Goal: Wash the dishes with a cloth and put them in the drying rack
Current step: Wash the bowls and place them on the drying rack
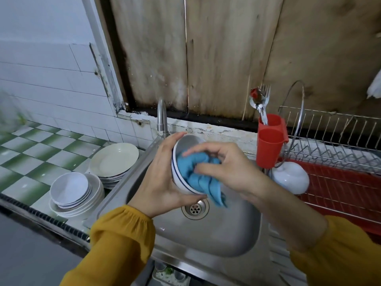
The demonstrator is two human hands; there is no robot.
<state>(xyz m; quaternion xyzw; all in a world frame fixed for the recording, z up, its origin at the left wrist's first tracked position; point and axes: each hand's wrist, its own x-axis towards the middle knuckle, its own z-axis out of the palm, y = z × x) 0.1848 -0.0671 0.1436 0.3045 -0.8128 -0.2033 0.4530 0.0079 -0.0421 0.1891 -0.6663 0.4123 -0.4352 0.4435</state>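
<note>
- Over the sink (216,234), the cloth (192,172) hides most of the inside of the bowl (186,142).
- Right of the sink, the rack (334,155) is cut off by the picture's edge.
- Far left of the sink, a greenish blur (14,114) is unreadable.

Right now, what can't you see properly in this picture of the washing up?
Head view only:
- Inside of the bowl: mostly covered by the blue cloth and right hand, so clean or dirty is unclear.
- The drying rack: cut off by the right edge.
- Handles of the cutlery: sunk inside the red holder.
- Lower stacked plates: hidden under the top plate.
</note>
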